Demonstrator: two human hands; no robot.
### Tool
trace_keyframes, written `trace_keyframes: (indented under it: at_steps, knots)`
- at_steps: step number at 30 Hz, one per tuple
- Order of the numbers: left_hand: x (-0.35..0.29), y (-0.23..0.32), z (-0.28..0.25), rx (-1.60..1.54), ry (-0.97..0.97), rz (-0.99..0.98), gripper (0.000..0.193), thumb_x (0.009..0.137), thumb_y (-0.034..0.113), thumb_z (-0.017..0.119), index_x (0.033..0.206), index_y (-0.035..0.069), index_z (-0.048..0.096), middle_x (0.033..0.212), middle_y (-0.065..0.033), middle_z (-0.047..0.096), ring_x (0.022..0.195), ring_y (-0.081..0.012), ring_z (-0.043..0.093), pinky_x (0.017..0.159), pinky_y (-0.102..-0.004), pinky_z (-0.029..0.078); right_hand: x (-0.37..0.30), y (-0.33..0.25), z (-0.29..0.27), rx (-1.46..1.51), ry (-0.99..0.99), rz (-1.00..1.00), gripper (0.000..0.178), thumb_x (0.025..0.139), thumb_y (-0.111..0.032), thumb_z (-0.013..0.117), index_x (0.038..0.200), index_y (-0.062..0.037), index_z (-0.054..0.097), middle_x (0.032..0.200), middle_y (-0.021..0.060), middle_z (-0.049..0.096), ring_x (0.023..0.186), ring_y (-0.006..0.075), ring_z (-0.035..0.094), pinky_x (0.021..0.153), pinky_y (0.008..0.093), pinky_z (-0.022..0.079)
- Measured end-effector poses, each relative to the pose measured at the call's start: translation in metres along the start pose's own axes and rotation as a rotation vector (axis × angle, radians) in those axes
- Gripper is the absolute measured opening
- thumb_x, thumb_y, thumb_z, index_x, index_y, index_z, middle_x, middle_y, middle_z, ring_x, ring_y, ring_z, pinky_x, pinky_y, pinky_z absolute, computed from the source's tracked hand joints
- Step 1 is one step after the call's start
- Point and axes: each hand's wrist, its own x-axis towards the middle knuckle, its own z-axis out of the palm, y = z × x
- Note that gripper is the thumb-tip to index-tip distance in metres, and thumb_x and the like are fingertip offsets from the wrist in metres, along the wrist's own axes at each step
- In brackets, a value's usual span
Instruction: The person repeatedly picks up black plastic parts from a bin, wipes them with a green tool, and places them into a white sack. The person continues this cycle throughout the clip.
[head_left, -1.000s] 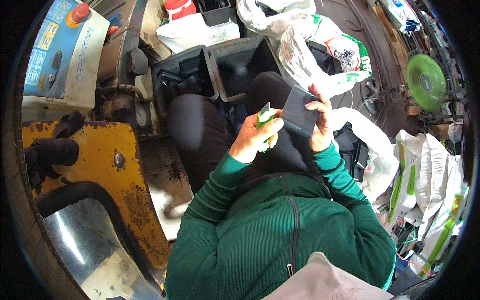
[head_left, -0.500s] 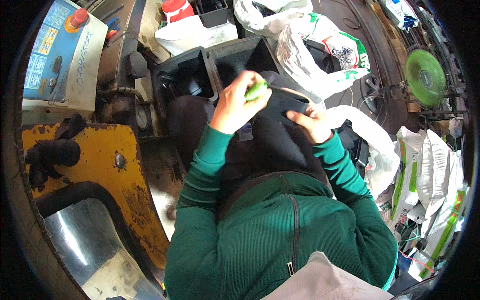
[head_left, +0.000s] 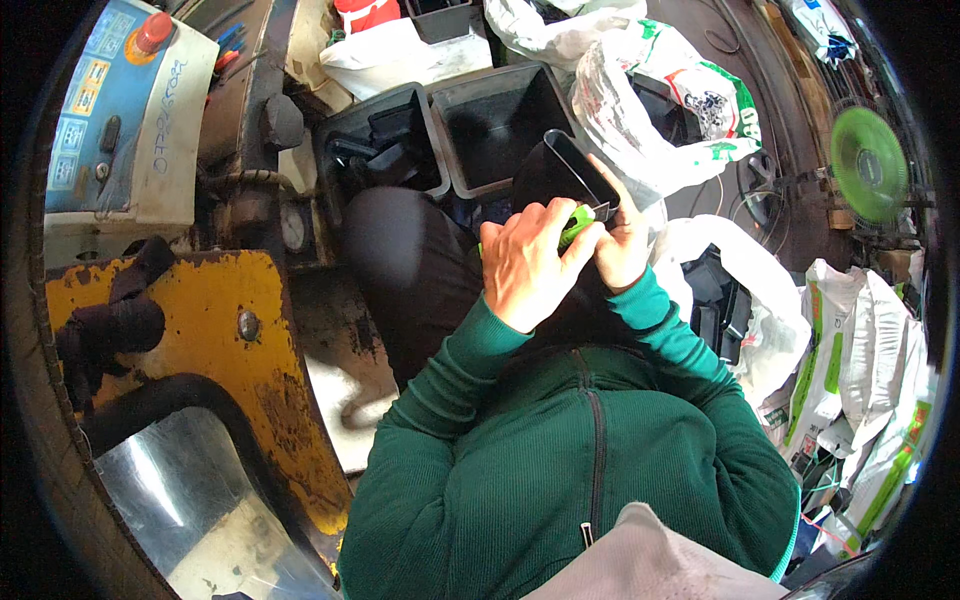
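My left hand (head_left: 525,270) grips a small green-handled tool (head_left: 577,225) and presses its tip against a black plastic box-shaped part (head_left: 565,165). My right hand (head_left: 625,250) holds that part from the right side, fingers along its edge, tilted above my lap. Both hands meet in front of my chest, over dark trousers. The tool's blade is hidden between my fingers and the part.
Two black bins stand ahead, the left bin (head_left: 385,140) holding several black parts and the right bin (head_left: 500,110). A blue control panel (head_left: 110,110) and a yellow machine body (head_left: 200,330) are at my left. White sacks (head_left: 660,80) and a green fan (head_left: 868,165) crowd the right.
My left hand swung up with the green tool, then came back to the right onto the black part. My right hand has turned the part and lifted it slightly.
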Motion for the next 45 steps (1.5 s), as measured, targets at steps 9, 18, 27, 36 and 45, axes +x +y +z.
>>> trace_keyframes:
  at_steps: [9, 18, 27, 36, 45]
  knots:
    - [0.015, -0.014, 0.010, -0.018, 0.096, 0.056, 0.025, 0.086, 0.034, 0.063, 0.097, 0.012, 0.060, 0.080, -0.0042, 0.063, 0.072, -0.0243, 0.062, 0.062, -0.0395, 0.039, 0.003, 0.007, 0.000, 0.027, 0.032, 0.015, 0.062, 0.073, 0.011, 0.053, 0.134, -0.0009, 0.047, 0.123, 0.0137, 0.059, 0.113, 0.0154, 0.053, 0.100, 0.0300, 0.039]
    - [0.059, -0.094, 0.009, -0.106, 0.094, -0.303, 0.033, 0.088, 0.044, 0.056, 0.097, 0.012, 0.061, 0.090, -0.0137, 0.067, 0.083, -0.0342, 0.064, 0.069, -0.0469, 0.047, -0.008, 0.004, -0.008, -0.071, 0.019, 0.019, 0.051, 0.082, 0.006, 0.059, 0.132, -0.0005, 0.049, 0.114, 0.0075, 0.062, 0.103, 0.0115, 0.055, 0.094, 0.0261, 0.041]
    - [0.053, -0.073, 0.022, 0.084, 0.256, -0.179, 0.029, 0.087, 0.044, 0.058, 0.093, 0.016, 0.064, 0.086, -0.0093, 0.068, 0.081, -0.0295, 0.065, 0.071, -0.0453, 0.045, 0.001, -0.012, -0.019, 0.139, -0.067, 0.157, 0.050, 0.083, 0.005, 0.059, 0.132, -0.0006, 0.048, 0.121, 0.0106, 0.058, 0.112, 0.0147, 0.052, 0.099, 0.0289, 0.037]
    - [0.090, -0.139, -0.064, -0.186, 0.260, -0.441, 0.056, 0.081, 0.056, 0.063, 0.093, 0.001, 0.061, 0.081, -0.0154, 0.065, 0.081, -0.0277, 0.063, 0.074, -0.0372, 0.047, 0.113, 0.090, -0.175, -0.975, 0.076, -0.119, 0.106, 0.069, -0.046, 0.079, 0.146, -0.0028, 0.020, 0.144, 0.0237, 0.035, 0.135, 0.0383, 0.032, 0.108, 0.0441, 0.030]
    - [0.113, -0.302, -0.070, 0.165, 0.073, -0.551, 0.030, 0.075, 0.025, 0.060, 0.098, 0.008, 0.066, 0.072, -0.0080, 0.066, 0.060, -0.0209, 0.062, 0.058, -0.0358, 0.050, 0.115, 0.096, -0.151, -1.172, -0.431, 0.170, 0.023, 0.082, -0.014, 0.061, 0.104, -0.0095, 0.063, 0.092, 0.0159, 0.067, 0.091, 0.0329, 0.065, 0.078, 0.0420, 0.051]
